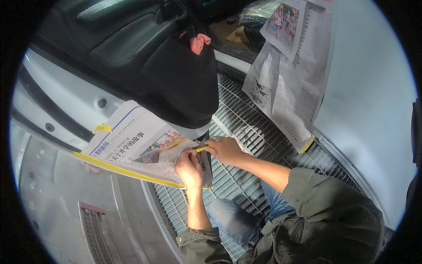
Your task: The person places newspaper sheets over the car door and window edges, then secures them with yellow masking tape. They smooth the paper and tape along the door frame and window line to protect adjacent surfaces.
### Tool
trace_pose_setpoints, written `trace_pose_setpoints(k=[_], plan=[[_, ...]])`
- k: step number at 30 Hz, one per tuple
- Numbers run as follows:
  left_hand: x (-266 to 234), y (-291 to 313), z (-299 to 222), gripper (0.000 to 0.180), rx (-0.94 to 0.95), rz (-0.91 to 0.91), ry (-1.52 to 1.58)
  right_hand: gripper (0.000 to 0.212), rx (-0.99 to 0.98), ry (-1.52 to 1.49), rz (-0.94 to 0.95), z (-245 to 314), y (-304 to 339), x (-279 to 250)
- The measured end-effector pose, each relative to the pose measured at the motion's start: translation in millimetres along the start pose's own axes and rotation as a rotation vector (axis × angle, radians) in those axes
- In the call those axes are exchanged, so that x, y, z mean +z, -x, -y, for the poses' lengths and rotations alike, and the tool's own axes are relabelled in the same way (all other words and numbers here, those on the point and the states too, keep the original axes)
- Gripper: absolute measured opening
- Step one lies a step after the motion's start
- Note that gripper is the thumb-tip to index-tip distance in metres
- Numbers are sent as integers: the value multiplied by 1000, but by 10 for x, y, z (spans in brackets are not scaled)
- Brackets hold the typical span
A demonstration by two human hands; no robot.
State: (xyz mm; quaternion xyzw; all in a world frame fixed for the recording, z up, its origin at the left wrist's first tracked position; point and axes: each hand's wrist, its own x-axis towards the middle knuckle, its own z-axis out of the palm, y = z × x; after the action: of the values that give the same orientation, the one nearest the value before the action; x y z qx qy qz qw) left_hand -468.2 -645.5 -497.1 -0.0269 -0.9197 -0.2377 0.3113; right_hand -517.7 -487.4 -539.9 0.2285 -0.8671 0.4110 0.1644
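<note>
A sheet of newspaper (132,145) lies over the lower edge of an open white car door (66,110), with a strip of yellow masking tape (114,168) along its lower edge. My left hand (190,169) presses on the paper's right corner. My right hand (226,149) pinches a short end of yellow tape (201,149) at that same corner, right beside the left hand. A small piece of yellow tape (102,128) holds the paper's upper left corner to the door.
The door's dark inner panel (145,53) hangs above the paper, with a pink rag (198,42) on it. More newspaper (288,75) is taped over the white car body (369,97) on the right. A metal floor grate (246,127) lies below. My knees in jeans (233,220) are underneath.
</note>
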Motion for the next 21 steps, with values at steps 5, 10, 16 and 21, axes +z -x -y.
trace_pose_setpoints(k=[5, 10, 16, 21], plan=[[84, -15, -84, 9, -87, -89, 37, 37, -17, -25, -158, -40, -153, 162], [138, -39, -98, 16, -137, -107, -141, 42, 19, -85, -206, 21, -291, 193], [-20, -77, -332, 22, -368, 143, -38, 38, 22, -89, -268, 39, -276, 233], [272, -11, -173, 32, -714, 100, 840, 38, 13, -106, -266, 5, -291, 301]])
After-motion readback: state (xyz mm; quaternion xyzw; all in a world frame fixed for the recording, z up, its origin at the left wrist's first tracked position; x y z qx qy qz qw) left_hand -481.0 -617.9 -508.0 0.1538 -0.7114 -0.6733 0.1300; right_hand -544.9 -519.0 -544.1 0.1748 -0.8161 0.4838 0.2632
